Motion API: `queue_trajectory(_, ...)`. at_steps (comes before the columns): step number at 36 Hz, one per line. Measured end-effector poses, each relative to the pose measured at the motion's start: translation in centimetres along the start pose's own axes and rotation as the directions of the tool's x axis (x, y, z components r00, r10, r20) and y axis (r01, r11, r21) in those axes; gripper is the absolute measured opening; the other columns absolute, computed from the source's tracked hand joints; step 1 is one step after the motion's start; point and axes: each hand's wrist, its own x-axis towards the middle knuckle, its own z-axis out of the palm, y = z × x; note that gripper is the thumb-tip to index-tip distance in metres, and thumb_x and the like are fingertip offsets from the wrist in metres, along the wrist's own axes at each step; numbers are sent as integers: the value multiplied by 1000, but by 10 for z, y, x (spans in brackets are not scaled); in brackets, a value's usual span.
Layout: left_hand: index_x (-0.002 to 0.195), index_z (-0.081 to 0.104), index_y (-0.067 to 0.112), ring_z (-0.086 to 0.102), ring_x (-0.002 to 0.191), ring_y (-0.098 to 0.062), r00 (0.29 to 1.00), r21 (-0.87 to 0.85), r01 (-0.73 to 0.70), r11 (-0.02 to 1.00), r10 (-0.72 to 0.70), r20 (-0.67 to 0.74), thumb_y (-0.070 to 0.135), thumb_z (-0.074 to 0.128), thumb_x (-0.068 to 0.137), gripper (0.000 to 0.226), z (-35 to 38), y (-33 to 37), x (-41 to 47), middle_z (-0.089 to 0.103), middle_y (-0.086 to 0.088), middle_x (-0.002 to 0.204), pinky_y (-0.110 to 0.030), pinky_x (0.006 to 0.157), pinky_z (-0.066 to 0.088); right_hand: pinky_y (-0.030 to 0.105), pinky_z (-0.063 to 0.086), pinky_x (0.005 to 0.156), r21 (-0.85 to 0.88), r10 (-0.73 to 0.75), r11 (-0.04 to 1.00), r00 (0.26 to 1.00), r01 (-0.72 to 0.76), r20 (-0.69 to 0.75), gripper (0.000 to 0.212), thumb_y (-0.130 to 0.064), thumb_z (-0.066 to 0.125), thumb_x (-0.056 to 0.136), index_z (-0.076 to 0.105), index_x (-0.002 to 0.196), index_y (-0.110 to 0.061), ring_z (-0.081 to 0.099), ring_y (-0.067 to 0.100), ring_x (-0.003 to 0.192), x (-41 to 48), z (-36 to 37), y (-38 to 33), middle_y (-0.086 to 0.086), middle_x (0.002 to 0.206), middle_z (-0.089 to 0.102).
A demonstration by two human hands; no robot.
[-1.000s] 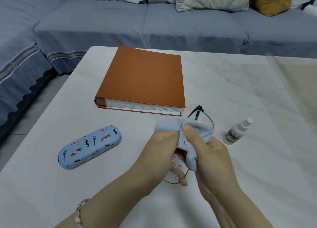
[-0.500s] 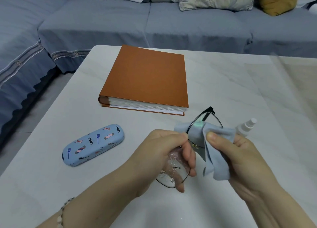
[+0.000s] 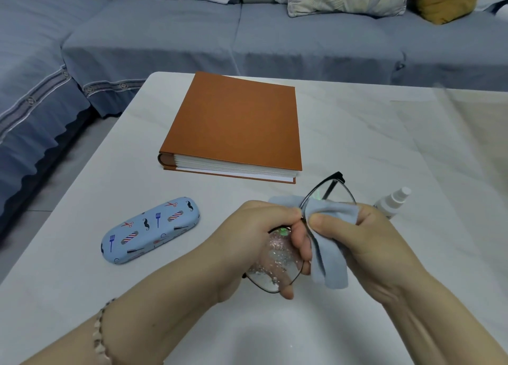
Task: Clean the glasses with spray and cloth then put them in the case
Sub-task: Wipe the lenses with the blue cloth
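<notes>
My left hand [image 3: 255, 235] grips the glasses [image 3: 302, 227] above the bench's [image 3: 357, 133] near edge; my right hand [image 3: 365, 243] pinches the cloth [image 3: 330, 257] over one lens. The spray bottle's [image 3: 395, 199] label is hidden behind my right hand.

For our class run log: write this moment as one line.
phase: wiping | left hand: holds glasses | right hand: cloth on lens | case: closed

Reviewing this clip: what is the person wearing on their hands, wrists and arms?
Both forearms are bare, with no sleeves in view. The left hand and right hand have no gloves and no visible rings. A pale beaded bracelet circles the left wrist; the right wrist is bare.
</notes>
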Motion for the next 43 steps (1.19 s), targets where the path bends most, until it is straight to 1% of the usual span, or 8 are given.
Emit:
queue_trajectory(6,49,48,6,55,46,-22,1000,-13,5,1000,-5,8,14,41,89,41,-7,-1,-7,54,-9,52,-27,37,46,34,45,63,-108,8,994,999,-13,-48,28,-20,67,59,63,67,7,59,28,64,1,-15,5,36,68,58)
queue_trajectory(8,48,48,6,55,46,-22,1000,-26,8,1000,-8,0,14,41,89,42,-7,-3,-8,54,-9,52,-26,38,46,31,44,62,-133,24,990,995,-36,-94,36,-28,69,50,64,67,3,56,23,66,0,-15,7,28,67,58)
queue_trajectory(11,47,48,7,55,45,-22,1000,-49,2,999,-3,-21,14,40,89,43,-6,-6,-7,54,-8,50,-26,38,45,20,46,50,-91,23,995,994,-33,-108,13,-22,68,51,66,53,-9,57,15,51,-1,-11,7,7,54,62)
queue_trajectory(17,48,48,7,55,46,-22,999,-69,-9,998,5,-51,14,44,87,40,2,-9,0,54,-9,50,-27,38,45,20,44,44,-50,-32,998,998,29,-58,23,-11,58,70,64,48,-9,52,15,37,-2,9,8,2,44,60)
queue_trajectory(26,49,46,12,57,45,-18,991,-215,129,968,-136,-18,20,41,87,39,-6,-9,-2,54,-4,50,-22,38,43,21,45,45,-93,-136,987,989,130,-62,23,-4,61,77,69,56,-8,54,16,39,-2,7,7,2,49,63)
queue_trajectory(30,51,44,13,56,43,-17,987,-268,157,951,-157,20,21,41,85,36,-6,-8,0,54,-3,50,-20,37,41,20,46,48,-133,-160,980,985,150,-64,20,-18,61,72,67,57,-7,58,16,42,-4,2,10,3,51,66)
queue_trajectory(39,47,47,14,57,44,-17,993,-274,103,956,-115,-28,22,41,86,41,-3,-12,-1,55,-3,51,-22,37,42,30,48,46,185,56,983,940,7,-335,35,-35,69,66,69,79,-3,58,19,54,1,-4,9,12,63,64)
queue_trajectory(43,49,46,10,57,45,-19,998,-250,30,968,-43,-50,19,43,85,38,12,-18,-2,54,-5,50,-23,35,44,46,51,84,374,68,923,924,85,-377,22,-35,61,69,74,60,-19,70,17,72,6,-1,8,5,73,74)
